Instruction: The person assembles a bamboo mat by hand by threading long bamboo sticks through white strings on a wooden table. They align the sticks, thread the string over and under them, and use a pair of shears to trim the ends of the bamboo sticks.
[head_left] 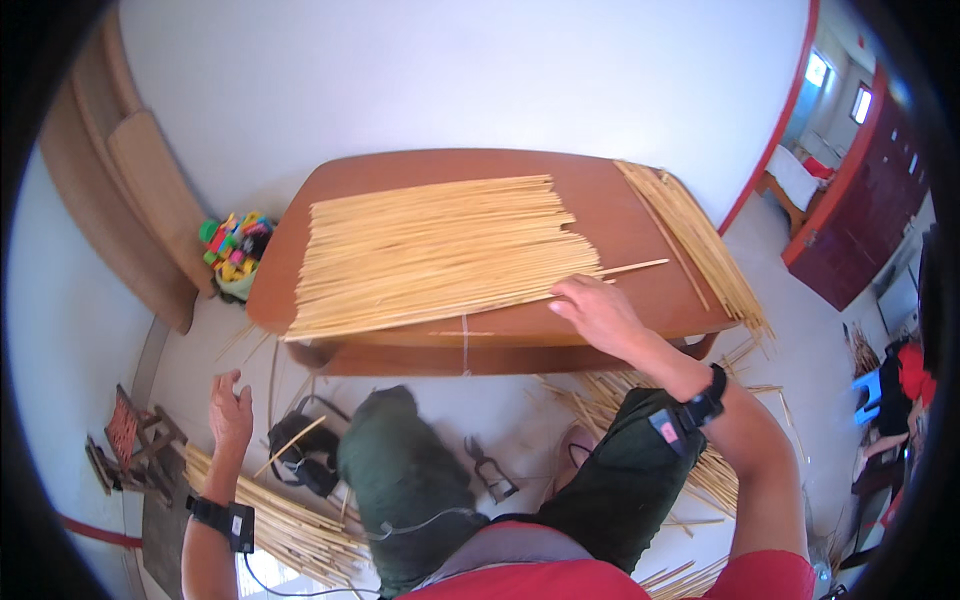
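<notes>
Pale yellow reed-like sticks (440, 250) lie side by side in a broad, mat-like layer on a brown table (640, 300). At the layer's near right corner is my right hand (597, 312), its fingertips at the ends of the nearest sticks and its thumb a little apart. One stick (640, 266) juts out to the right past the others, just beyond that hand. My left hand (231, 408) is raised off the table's near left corner, fingers loosely bent and nothing visible in it.
More sticks (700, 240) are bundled along the table's right end. Loose sticks (285, 520) spread over the floor on both sides of my legs. Pliers-like cutters (490, 472) and a black bag (305, 455) lie below the table. A toy-filled basket (236, 285) stands left.
</notes>
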